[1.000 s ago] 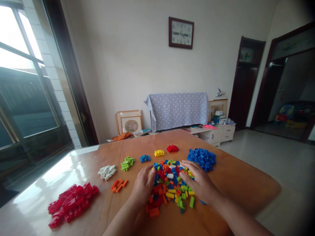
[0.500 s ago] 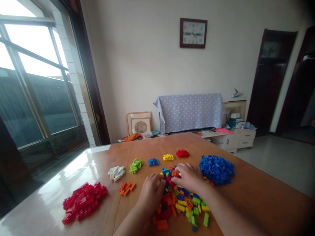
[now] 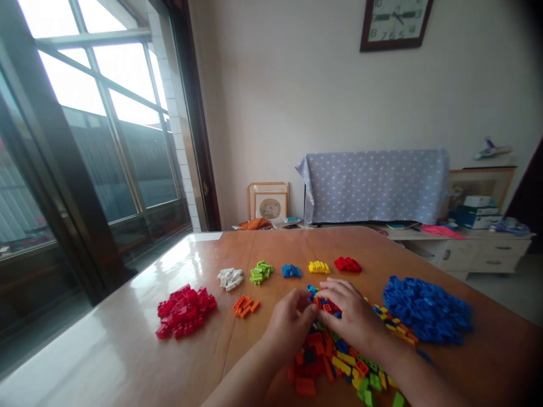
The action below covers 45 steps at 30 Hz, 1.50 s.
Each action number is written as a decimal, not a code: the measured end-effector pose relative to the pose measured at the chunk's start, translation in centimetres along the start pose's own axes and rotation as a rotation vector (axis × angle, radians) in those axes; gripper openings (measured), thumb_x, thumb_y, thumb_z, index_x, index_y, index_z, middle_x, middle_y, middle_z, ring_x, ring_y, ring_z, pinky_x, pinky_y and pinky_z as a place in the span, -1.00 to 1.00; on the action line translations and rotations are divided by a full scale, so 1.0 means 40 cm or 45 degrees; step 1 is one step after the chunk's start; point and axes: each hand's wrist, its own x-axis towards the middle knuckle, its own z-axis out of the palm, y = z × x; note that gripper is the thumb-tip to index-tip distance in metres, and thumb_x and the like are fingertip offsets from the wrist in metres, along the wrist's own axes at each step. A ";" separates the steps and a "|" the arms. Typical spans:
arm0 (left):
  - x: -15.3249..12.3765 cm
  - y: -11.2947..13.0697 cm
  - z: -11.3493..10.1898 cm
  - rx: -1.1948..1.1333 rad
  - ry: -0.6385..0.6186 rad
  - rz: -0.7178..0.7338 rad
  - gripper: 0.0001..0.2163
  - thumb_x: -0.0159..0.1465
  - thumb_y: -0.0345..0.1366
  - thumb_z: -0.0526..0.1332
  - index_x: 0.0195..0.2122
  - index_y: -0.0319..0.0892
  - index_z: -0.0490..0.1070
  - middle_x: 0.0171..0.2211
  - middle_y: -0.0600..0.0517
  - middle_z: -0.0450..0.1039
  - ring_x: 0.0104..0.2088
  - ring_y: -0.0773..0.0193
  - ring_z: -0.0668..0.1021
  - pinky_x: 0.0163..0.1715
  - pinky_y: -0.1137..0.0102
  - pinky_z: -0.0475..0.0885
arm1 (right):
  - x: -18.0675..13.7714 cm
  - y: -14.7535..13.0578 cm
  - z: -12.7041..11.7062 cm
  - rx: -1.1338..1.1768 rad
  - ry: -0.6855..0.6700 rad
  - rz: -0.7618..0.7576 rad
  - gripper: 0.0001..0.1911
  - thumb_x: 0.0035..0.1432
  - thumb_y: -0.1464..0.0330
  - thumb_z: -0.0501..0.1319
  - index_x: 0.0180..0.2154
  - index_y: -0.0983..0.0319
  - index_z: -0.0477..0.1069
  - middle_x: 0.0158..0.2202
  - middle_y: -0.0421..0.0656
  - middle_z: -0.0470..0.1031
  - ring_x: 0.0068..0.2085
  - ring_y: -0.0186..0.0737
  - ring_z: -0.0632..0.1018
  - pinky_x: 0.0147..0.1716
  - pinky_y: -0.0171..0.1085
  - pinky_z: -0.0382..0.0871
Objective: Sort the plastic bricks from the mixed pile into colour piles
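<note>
Meeting at the far end of the mixed bricks [image 3: 339, 359], my left hand [image 3: 291, 325] and right hand [image 3: 358, 319] are closer now; what they grip, I cannot tell.

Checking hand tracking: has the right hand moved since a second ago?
Yes. The right hand has shifted left, away from the big heap of blue plastic bricks, toward the left hand.

Place: home living room.
Upper right: wall clock [image 3: 394, 22].
Centre right: dotted cloth [image 3: 373, 186], low white cabinet [image 3: 466, 254].
Centre: framed pictures [image 3: 268, 202] against the wall.
Left: tall window [image 3: 106, 124].
Bottom: toy bricks [image 3: 339, 356] on wooden desk [image 3: 190, 362].
</note>
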 end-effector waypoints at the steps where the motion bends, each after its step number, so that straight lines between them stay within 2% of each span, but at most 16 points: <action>1: -0.001 -0.001 0.007 -0.143 -0.023 -0.042 -0.73 0.27 -0.15 0.26 -0.08 -0.17 0.43 -0.27 0.00 0.52 -0.26 0.24 0.53 -0.24 0.39 0.41 | -0.001 -0.007 0.002 0.015 0.004 -0.028 -0.73 0.21 0.24 0.28 -0.04 0.08 0.53 0.10 -0.08 0.50 0.21 0.02 0.39 0.20 0.01 0.31; 4: -0.001 0.002 0.021 -0.527 -0.083 -0.163 -0.72 0.19 -0.21 0.31 -0.14 -0.19 0.33 -0.36 0.05 0.47 -0.37 0.32 0.49 -0.33 0.44 0.39 | -0.004 -0.022 0.006 0.041 -0.003 -0.081 -0.71 0.20 0.26 0.29 -0.02 0.07 0.53 0.11 -0.07 0.50 0.21 0.04 0.40 0.19 0.04 0.34; 6: 0.000 0.007 0.017 -0.579 -0.081 -0.205 -0.74 0.18 -0.26 0.30 -0.17 -0.17 0.29 -0.40 0.09 0.43 -0.43 0.36 0.46 -0.37 0.46 0.36 | -0.006 -0.028 0.006 0.043 -0.021 -0.093 -0.66 0.18 0.23 0.31 0.01 0.07 0.52 0.12 -0.07 0.49 0.21 0.05 0.41 0.20 0.06 0.34; 8: 0.003 0.011 -0.003 -0.365 -0.009 -0.208 -0.81 0.19 -0.30 0.26 -0.20 -0.16 0.30 -0.44 0.12 0.40 -0.45 0.38 0.42 -0.41 0.49 0.30 | -0.008 -0.031 0.002 0.044 -0.029 -0.082 -0.59 0.16 0.19 0.33 0.06 0.06 0.50 0.15 -0.07 0.48 0.22 0.06 0.41 0.21 0.07 0.33; 13: 0.014 0.017 -0.108 0.770 0.203 -0.146 -0.91 0.18 -0.41 0.19 -0.29 -0.12 0.39 -0.35 0.06 0.48 -0.34 0.29 0.47 -0.37 0.44 0.21 | -0.013 -0.014 -0.019 0.039 0.015 -0.034 -0.61 0.24 0.15 0.25 0.07 0.08 0.49 0.14 -0.05 0.49 0.22 0.04 0.42 0.19 0.04 0.36; 16: 0.019 0.014 -0.174 1.120 0.242 -0.252 -0.88 0.19 -0.44 0.13 -0.29 -0.12 0.40 -0.30 0.00 0.51 -0.28 0.22 0.50 -0.35 0.42 0.20 | -0.015 0.013 -0.023 0.019 0.057 -0.021 -0.63 0.28 0.13 0.21 0.05 0.10 0.49 0.11 -0.06 0.51 0.20 0.02 0.43 0.19 0.03 0.36; 19: 0.020 0.003 -0.216 1.277 0.239 -0.352 -0.86 0.20 -0.42 0.12 -0.26 -0.13 0.43 -0.25 -0.05 0.54 -0.24 0.17 0.52 -0.34 0.39 0.21 | -0.017 0.044 -0.019 -0.009 0.115 0.000 -0.64 0.30 0.14 0.19 0.04 0.11 0.50 0.10 -0.06 0.51 0.18 0.01 0.44 0.18 0.03 0.37; 23: 0.018 -0.011 -0.237 1.380 0.216 -0.434 -0.84 0.17 -0.41 0.13 -0.27 -0.13 0.47 -0.21 -0.08 0.54 -0.22 0.12 0.53 -0.31 0.36 0.25 | -0.018 0.079 -0.014 -0.009 0.172 0.022 -0.67 0.30 0.16 0.17 0.02 0.11 0.50 0.06 -0.07 0.54 0.15 0.00 0.46 0.15 0.01 0.39; 30: 0.016 0.009 -0.267 1.359 0.382 -0.526 -0.74 0.25 -0.41 0.06 -0.11 -0.10 0.48 -0.06 -0.10 0.53 -0.04 0.02 0.51 -0.17 0.29 0.30 | -0.016 0.113 -0.018 0.015 0.229 0.118 -0.68 0.30 0.16 0.15 -0.04 0.14 0.52 -0.01 -0.07 0.58 0.10 0.02 0.50 0.11 -0.01 0.39; 34: 0.016 -0.011 -0.292 1.290 0.399 -0.515 -0.73 0.30 -0.37 0.03 -0.09 -0.11 0.48 -0.04 -0.11 0.52 -0.06 0.04 0.52 -0.19 0.29 0.32 | -0.013 0.121 -0.022 0.028 0.222 0.178 -0.70 0.29 0.19 0.13 -0.07 0.16 0.53 -0.06 -0.06 0.60 0.03 0.01 0.54 0.07 -0.04 0.40; 39: 0.019 -0.045 -0.271 1.226 0.385 -0.410 -0.71 0.34 -0.20 0.08 -0.02 -0.16 0.47 0.00 -0.15 0.49 -0.01 0.01 0.49 -0.08 0.25 0.33 | -0.012 0.146 -0.017 -0.006 0.220 0.260 -0.70 0.27 0.26 0.11 -0.08 0.17 0.54 -0.10 -0.07 0.62 -0.03 -0.02 0.56 0.02 -0.07 0.40; 42: 0.016 -0.025 -0.224 1.247 0.339 -0.297 -0.69 0.34 -0.15 0.10 0.01 -0.14 0.47 0.03 -0.13 0.48 0.04 -0.03 0.46 0.02 0.17 0.29 | -0.012 0.161 -0.010 -0.051 0.171 0.319 -0.68 0.27 0.30 0.07 -0.09 0.18 0.55 -0.11 -0.07 0.63 -0.04 -0.04 0.56 0.00 -0.10 0.40; 45: 0.005 0.016 -0.171 1.167 0.185 -0.154 -0.71 0.35 -0.15 0.10 0.01 -0.09 0.47 0.03 -0.09 0.48 0.06 0.01 0.45 0.04 0.21 0.28 | -0.011 0.168 -0.003 -0.108 0.093 0.353 -0.68 0.27 0.32 0.06 -0.09 0.18 0.56 -0.11 -0.08 0.63 -0.03 -0.05 0.55 0.01 -0.12 0.38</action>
